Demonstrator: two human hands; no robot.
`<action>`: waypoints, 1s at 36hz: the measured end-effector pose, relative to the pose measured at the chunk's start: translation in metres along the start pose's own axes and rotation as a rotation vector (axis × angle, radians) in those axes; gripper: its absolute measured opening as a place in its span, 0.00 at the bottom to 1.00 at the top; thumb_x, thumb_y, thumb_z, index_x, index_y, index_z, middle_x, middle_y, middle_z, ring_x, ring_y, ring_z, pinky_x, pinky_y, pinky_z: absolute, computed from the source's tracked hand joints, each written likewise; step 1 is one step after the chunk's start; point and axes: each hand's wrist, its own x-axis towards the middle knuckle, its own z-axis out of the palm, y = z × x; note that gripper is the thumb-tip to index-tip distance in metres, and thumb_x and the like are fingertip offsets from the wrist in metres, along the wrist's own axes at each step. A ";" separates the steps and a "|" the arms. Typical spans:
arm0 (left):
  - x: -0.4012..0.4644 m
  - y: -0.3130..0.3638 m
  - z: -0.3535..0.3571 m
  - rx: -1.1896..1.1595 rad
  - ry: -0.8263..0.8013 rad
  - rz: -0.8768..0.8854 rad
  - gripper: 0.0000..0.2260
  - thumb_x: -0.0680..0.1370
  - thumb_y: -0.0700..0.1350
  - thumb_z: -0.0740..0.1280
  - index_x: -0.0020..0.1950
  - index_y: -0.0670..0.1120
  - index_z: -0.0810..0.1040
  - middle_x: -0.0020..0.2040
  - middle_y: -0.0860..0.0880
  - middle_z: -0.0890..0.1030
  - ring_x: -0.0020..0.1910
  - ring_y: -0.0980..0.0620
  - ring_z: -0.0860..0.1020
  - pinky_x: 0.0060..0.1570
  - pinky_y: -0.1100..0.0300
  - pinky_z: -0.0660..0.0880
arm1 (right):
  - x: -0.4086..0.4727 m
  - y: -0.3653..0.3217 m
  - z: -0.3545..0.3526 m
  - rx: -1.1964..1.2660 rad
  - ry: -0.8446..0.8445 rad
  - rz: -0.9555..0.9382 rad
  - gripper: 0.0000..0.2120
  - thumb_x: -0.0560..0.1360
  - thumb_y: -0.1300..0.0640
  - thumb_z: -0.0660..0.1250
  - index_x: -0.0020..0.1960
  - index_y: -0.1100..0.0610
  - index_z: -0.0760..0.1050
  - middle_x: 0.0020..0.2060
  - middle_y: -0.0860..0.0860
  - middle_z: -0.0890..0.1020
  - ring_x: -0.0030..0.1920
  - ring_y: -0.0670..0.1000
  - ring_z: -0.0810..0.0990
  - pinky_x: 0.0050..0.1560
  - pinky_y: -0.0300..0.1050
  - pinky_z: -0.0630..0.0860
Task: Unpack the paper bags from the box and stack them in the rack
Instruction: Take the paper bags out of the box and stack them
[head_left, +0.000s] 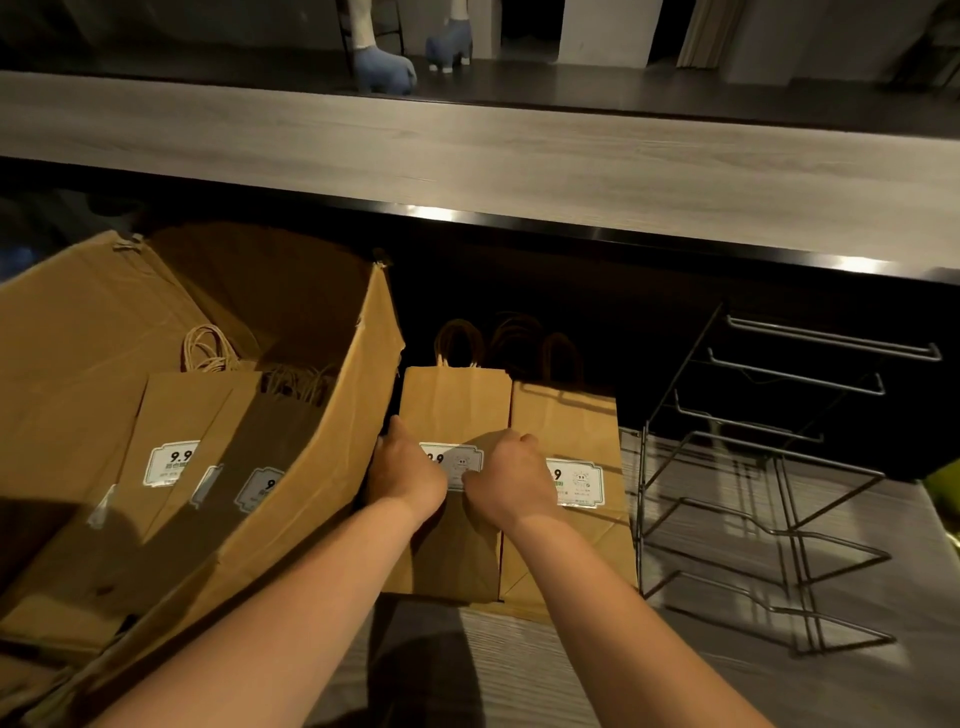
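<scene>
Head view: my left hand (408, 475) and right hand (506, 480) both gripped a stack of bags (454, 410) lying between the box (332, 447) and the rack (769, 499). Paper felt light and floppy, I guessed, so holding both sides seemed best.

- The left hand (408, 475) is covering the left part of the white label (457, 462) on the left stack of paper bags (452, 410), so only a "9" is showing.
- The right hand (506, 480) is hiding the seam between that stack and the right stack of paper bags (569, 421), and its fingertips are lying out of sight.
- The cardboard box (291, 493) is running off the left and bottom edges.
- Small print on the labels is reading too fine to make out.
- Bag handles (519, 338) are fading into the dark under the counter edge (571, 231).
- The wire rack (769, 467) is losing its far end in shadow.
</scene>
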 end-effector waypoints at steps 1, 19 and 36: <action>0.001 0.000 0.000 -0.012 -0.004 0.004 0.33 0.77 0.35 0.64 0.79 0.46 0.53 0.72 0.42 0.66 0.68 0.40 0.69 0.64 0.50 0.71 | 0.000 0.000 0.001 -0.003 -0.003 0.000 0.22 0.75 0.55 0.67 0.65 0.63 0.66 0.61 0.58 0.70 0.60 0.60 0.74 0.58 0.50 0.74; -0.034 0.028 -0.044 -0.310 -0.037 0.410 0.19 0.82 0.41 0.59 0.73 0.53 0.66 0.67 0.53 0.73 0.65 0.55 0.72 0.56 0.69 0.67 | -0.005 -0.031 -0.035 0.326 0.190 -0.111 0.26 0.77 0.49 0.66 0.71 0.49 0.60 0.62 0.49 0.74 0.53 0.50 0.77 0.44 0.46 0.76; -0.022 0.043 -0.190 -0.598 0.261 0.518 0.08 0.81 0.45 0.63 0.59 0.51 0.74 0.48 0.54 0.79 0.48 0.59 0.78 0.45 0.64 0.77 | -0.042 -0.170 -0.080 0.695 0.189 -0.469 0.14 0.79 0.57 0.64 0.62 0.49 0.68 0.47 0.45 0.78 0.43 0.43 0.79 0.34 0.32 0.73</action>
